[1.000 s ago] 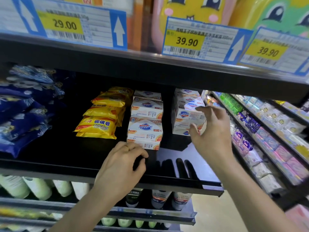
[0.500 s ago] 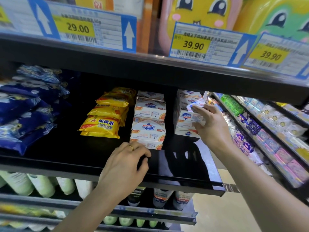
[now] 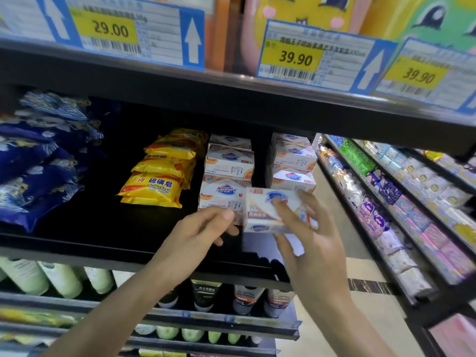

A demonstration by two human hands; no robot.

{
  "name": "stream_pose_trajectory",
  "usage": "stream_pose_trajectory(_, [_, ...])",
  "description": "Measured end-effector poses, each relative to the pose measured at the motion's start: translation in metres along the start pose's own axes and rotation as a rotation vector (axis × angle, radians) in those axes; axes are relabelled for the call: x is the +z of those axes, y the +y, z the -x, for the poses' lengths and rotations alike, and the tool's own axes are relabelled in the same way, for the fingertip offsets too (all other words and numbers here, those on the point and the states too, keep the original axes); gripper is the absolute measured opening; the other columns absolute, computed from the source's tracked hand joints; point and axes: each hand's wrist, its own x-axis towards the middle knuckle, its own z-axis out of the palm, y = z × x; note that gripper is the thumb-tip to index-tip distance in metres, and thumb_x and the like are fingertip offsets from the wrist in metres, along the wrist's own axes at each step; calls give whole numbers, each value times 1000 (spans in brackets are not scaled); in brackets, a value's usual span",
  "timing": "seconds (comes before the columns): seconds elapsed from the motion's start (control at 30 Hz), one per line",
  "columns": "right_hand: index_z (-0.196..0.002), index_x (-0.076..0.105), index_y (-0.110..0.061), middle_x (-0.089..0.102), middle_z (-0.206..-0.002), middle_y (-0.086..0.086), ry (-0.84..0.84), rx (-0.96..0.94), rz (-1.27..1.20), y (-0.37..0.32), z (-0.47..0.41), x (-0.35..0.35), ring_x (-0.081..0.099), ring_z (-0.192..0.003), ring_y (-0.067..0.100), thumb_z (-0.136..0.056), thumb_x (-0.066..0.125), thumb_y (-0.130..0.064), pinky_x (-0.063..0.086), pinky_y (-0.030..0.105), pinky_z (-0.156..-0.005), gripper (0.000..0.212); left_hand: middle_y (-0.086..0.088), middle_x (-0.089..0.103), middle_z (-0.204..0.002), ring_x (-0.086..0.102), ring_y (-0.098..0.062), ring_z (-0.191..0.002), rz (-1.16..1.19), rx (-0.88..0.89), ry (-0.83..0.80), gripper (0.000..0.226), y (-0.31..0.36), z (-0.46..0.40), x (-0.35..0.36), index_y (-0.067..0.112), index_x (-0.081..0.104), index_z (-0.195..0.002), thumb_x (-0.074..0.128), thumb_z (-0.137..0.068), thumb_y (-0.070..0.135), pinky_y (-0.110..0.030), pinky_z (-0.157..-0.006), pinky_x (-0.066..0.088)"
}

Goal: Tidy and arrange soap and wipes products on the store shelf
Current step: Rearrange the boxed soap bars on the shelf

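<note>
Two hands up at the black shelf [image 3: 77, 243], front edge. Right hand [image 3: 309, 243] gripped a white soap box [image 3: 265, 215], thumb on the box face, fingers curled under; box held tilted in the air just ahead of the shelf lip, apart from the stacks. Left hand [image 3: 195, 233] hovered beside the box's left edge, fingers loosely extended, holding nothing; contact with the box could not be told.

Stock on the shelf, left to right:
- blue wipes packs [image 3: 38, 171], piled and leaning, far left
- yellow sulfur soap packs [image 3: 157, 181], stacked in a row running back
- middle stack of soap boxes [image 3: 226, 181], just beside the yellow packs, front box close behind the left fingertips
- right stack of soap boxes [image 3: 293, 163], set near the shelf's right edge

Dark gap between the two box stacks, running to the back. Wide bare strip of shelf between the blue packs and the yellow packs, and bare shelf ahead of the yellow packs to the lip. Upper shelf edge carried price tags [image 3: 296, 57], hanging low over the stacks; little headroom above the top boxes. Bottles [image 3: 59, 279] on the shelf below. Neighbouring shelving [image 3: 412, 202] to the right, aisle floor between.
</note>
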Motion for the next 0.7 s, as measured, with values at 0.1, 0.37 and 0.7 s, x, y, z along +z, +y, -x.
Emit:
stream_pose_trajectory(0.1, [-140,63,-33,44,-151,8,-2,-78,-4,-12,14,13,58,-121,28,-87,77,-8,56,31,-85,60,10,79,-101,70,-5,-88,85,-30,-45,51,2,0,-1,34,76,-107,59,-80,73,-24,-85,48])
stream_pose_trajectory(0.37, [-153,35,-41,32,-154,-12,-157,141,-492,-19,12,11,44,-139,7,-81,79,-20,46,12,-99,87,-3,81,-106,76,-17,-106,186,-87,-7,39,-4,1,-6,18,72,-117,78,-85,39,-37,-99,56])
stream_pose_trajectory(0.7, [-130,63,-21,71,-88,-14,-439,562,-943,-17,-20,0,54,-70,15,-87,61,-30,43,23,-57,43,0,80,-108,75,-14,-107,225,-29,23,41,-5,2,-10,22,71,-121,73,-82,37,-21,-96,56])
